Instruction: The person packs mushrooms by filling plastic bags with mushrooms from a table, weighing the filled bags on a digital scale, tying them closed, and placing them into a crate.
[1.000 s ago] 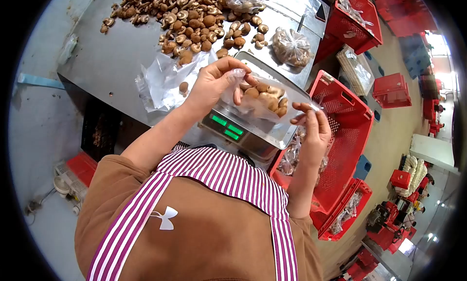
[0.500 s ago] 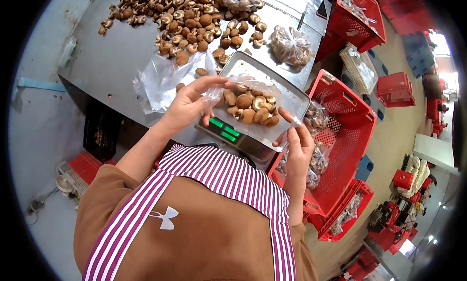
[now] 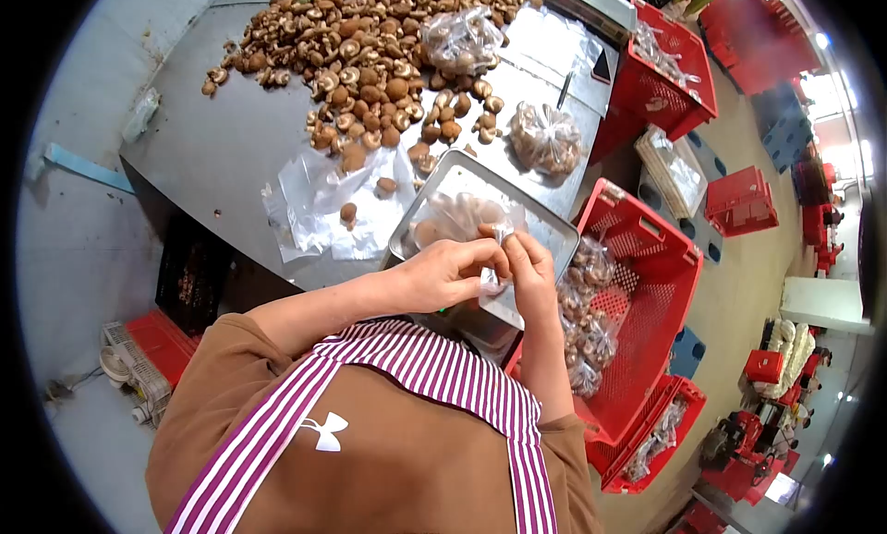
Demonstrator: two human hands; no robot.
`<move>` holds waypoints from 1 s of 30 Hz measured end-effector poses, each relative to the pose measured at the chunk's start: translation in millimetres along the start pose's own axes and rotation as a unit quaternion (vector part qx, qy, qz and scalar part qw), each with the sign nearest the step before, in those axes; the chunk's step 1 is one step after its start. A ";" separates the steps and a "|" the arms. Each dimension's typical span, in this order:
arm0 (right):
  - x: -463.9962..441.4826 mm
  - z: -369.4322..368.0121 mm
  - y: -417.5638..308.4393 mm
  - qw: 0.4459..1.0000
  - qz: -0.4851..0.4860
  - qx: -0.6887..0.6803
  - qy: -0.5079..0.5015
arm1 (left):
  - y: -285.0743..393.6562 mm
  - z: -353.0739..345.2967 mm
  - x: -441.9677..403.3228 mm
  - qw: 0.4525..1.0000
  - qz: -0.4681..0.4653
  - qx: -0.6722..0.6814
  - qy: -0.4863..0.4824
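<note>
A clear plastic bag of mushrooms (image 3: 453, 218) rests on the metal scale tray (image 3: 473, 176), its opening gathered toward me. My left hand (image 3: 450, 273) is closed, pinching the gathered plastic from the left. Against it, my right hand (image 3: 530, 268) grips the same bunched neck between thumb and fingers. A short end of plastic hangs below the fingers. The scale's green display is almost hidden behind my left hand. Left of the tray, flat plastic bags (image 3: 309, 206) lie on the table with two loose mushrooms on them.
A heap of brown mushrooms (image 3: 370, 35) covers the back of the metal table (image 3: 217, 155). Two filled bags, one tied (image 3: 547, 139) and another (image 3: 462, 41), stand beyond the tray. A red crate (image 3: 661, 285) with filled bags stands at right, other red crates around it.
My hands have come together from the bag's two sides and now gather its opening into a bunched neck. The view has shifted, showing more of the mushroom heap.
</note>
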State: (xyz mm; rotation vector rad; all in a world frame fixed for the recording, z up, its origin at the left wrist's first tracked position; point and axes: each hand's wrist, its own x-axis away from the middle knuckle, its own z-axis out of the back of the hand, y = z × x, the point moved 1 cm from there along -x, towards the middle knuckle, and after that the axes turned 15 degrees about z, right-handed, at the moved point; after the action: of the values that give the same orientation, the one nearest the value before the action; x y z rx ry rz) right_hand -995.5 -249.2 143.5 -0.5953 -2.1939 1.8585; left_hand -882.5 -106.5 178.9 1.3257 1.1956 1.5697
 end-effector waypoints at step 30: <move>-6.8 3.4 30.6 0.997 0.046 0.051 0.026 | -16.2 54.7 -21.3 0.968 0.160 0.187 0.055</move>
State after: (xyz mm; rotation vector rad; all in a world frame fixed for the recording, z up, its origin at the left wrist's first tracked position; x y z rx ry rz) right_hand -985.5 -251.3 113.7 -0.7275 -2.0578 1.9621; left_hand -825.2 -111.7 158.9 1.7665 1.4558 1.7136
